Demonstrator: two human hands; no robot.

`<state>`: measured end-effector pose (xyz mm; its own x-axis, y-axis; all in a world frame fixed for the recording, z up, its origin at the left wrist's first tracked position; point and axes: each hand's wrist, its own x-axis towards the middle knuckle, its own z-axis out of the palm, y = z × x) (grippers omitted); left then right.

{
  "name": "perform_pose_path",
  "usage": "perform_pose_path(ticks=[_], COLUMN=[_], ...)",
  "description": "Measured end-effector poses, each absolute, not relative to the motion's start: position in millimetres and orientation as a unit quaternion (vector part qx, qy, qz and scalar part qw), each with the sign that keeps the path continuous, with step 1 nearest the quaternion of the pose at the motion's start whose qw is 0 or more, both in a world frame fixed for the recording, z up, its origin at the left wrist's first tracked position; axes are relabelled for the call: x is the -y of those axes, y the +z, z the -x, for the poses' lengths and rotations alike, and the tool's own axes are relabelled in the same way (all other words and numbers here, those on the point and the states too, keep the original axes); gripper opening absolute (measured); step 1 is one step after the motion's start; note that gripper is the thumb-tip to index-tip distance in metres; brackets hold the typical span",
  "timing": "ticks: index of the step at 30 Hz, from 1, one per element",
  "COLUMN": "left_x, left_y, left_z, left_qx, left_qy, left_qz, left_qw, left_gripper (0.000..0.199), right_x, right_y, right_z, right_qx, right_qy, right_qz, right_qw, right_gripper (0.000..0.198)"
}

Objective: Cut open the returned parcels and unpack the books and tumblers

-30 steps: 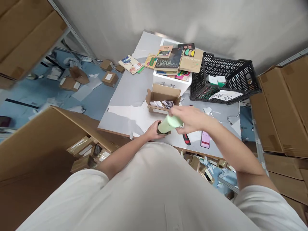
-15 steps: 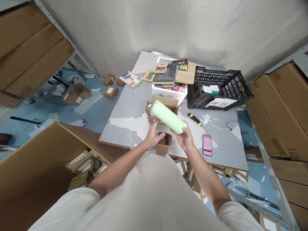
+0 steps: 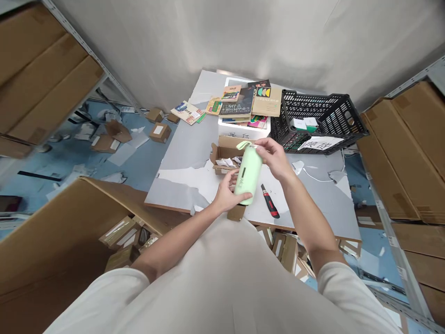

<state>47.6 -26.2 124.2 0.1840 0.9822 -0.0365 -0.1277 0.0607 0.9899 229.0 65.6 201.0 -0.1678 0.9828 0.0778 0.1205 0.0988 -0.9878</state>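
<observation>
A light green water bottle point(image 3: 251, 169) stands tilted over the table, its lid end with a strap loop pointing away from me and dark lettering on its side. My left hand point(image 3: 227, 192) is wrapped round its lower body, thumb across the front. My right hand point(image 3: 273, 155) grips the lid end from the right. Below the bottle, a small brown carton point(image 3: 236, 213) is mostly hidden by it. Just behind, an open cardboard box point(image 3: 218, 152) has crumpled white paper inside. A red and black utility knife point(image 3: 270, 202) lies right of the bottle.
Books point(image 3: 238, 104) are piled on a white box point(image 3: 245, 132) at the back. Right of it stands a black plastic crate point(image 3: 321, 125). More books point(image 3: 187, 112) lie at the table's left edge. A large open carton point(image 3: 79, 222) sits at left; shelves with boxes point(image 3: 399, 157) flank me.
The bottle has turned more upright, its lettering and strap now showing. My right hand moved from its base up to the lid end; my left hand closed on the lower body.
</observation>
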Motion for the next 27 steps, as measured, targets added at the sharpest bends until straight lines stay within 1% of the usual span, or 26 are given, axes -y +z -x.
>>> perform_pose_path(ticks=[3, 4, 6, 9, 12, 17, 19, 21, 24, 27], left_x=[38, 42, 48, 51, 51, 50, 50, 49, 48, 46], left_y=[124, 124, 126, 128, 127, 120, 119, 119, 120, 122], left_z=[-44, -42, -42, -44, -47, -47, -47, -47, -47, -47], left_qx=[-0.330, -0.316, -0.313, -0.319, -0.320, -0.306, -0.313, -0.325, -0.326, -0.340], left_qy=[0.453, 0.443, 0.435, 0.445, 0.457, 0.473, 0.462, 0.456, 0.473, 0.479], left_qz=[-0.398, -0.360, -0.302, -0.269, -0.250, -0.181, -0.178, -0.189, -0.194, -0.224], left_qw=[0.727, 0.758, 0.788, 0.792, 0.791, 0.806, 0.811, 0.807, 0.795, 0.778], left_gripper=[0.071, 0.065, 0.056, 0.049, 0.049, 0.044, 0.044, 0.043, 0.045, 0.057], right_x=[-73, -74, -75, -75, -73, -67, -67, -70, -75, -79], right_y=[192, 188, 180, 173, 173, 186, 189, 187, 179, 172], right_z=[-237, -240, -244, -247, -248, -250, -250, -249, -245, -242], right_qx=[0.540, 0.532, 0.528, 0.527, 0.528, 0.589, 0.589, 0.566, 0.528, 0.538], right_qy=[0.507, 0.507, 0.502, 0.500, 0.502, 0.512, 0.519, 0.518, 0.500, 0.475], right_qz=[0.461, 0.458, 0.456, 0.460, 0.458, 0.417, 0.416, 0.432, 0.460, 0.474], right_qw=[0.489, 0.500, 0.511, 0.510, 0.509, 0.466, 0.459, 0.474, 0.510, 0.511], right_gripper=[0.044, 0.045, 0.046, 0.046, 0.047, 0.065, 0.068, 0.066, 0.057, 0.052])
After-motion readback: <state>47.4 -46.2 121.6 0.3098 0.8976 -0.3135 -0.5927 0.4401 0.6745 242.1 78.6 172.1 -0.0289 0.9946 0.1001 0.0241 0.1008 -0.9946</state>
